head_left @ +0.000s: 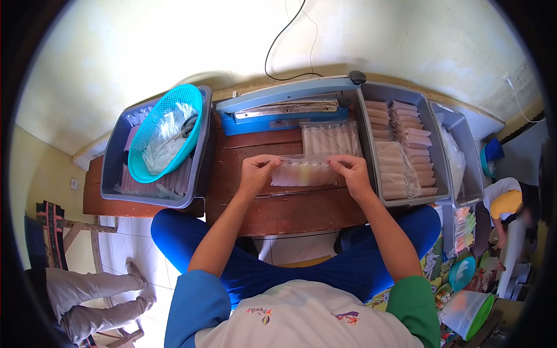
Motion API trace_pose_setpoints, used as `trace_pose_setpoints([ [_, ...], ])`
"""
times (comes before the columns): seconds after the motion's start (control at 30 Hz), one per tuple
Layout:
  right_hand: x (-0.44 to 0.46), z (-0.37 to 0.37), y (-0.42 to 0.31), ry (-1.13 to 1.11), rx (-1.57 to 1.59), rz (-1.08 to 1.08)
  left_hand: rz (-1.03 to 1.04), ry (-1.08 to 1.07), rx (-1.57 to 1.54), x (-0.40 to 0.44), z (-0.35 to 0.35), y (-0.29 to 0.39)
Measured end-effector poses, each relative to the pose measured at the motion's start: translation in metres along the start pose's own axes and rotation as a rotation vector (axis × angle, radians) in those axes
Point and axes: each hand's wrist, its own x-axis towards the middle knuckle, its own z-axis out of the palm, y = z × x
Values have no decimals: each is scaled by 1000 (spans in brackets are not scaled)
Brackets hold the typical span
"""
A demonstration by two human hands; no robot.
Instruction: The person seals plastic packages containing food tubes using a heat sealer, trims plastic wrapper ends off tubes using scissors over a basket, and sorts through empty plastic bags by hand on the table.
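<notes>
Both hands pinch the top edge of a clear plastic bag (304,174) holding several pale, tube-shaped packets side by side. My left hand (259,171) grips its left corner, and my right hand (350,173) grips the right corner. Just beyond the bag lies another filled bag (331,139) of similar tubes on the wooden table. Behind that stands a blue impulse sealer (284,110), its long arm raised at an angle, with a dark knob at the right end.
At left, a grey bin (200,156) carries a turquoise basket (136,153) with clear bags and scissors. A right-hand grey bin (371,156) contains stacked tubes; another bin (473,156) adjoins it. People (505,197) sit at right and left (96,290). A cable (270,55) hangs above.
</notes>
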Motion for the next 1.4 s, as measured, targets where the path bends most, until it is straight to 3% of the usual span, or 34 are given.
trace_pose_setpoints([
  [0.13, -2, 3, -7, -15, 17, -55, 76, -72, -130, -2, -3, 0],
  [0.37, -8, 5, -5, -44, -8, -82, 101, -107, -82, -8, -10, -10],
  [0.47, -12, 7, 0, -58, 52, -13, 58, -101, -155, -15, -1, -9],
  [0.53, -7, 4, 24, -86, -2, -89, 62, -104, -238, -19, 8, 0],
  [0.67, -5, 3, 31, -31, -71, -50, 14, -156, -167, -12, 4, -26],
  [0.73, -6, 3, 25, 10, -214, -27, -163, -119, -143, -12, 5, -32],
  [0.87, -9, 2, 14, 4, -216, -4, -107, -65, -184, -12, 12, -37],
  [0.97, -14, 4, -8, 33, -178, -75, -40, -74, -241, -7, 13, -26],
  [1.13, -28, -12, -54, 29, -44, -49, -123, -180, -419, 16, 21, 20],
  [1.27, -45, -42, -62, 88, -22, 5, -223, -271, -367, 34, 53, 43],
  [1.4, -77, -63, -55, 285, 168, 73, -323, -361, -214, 46, 98, 48],
])
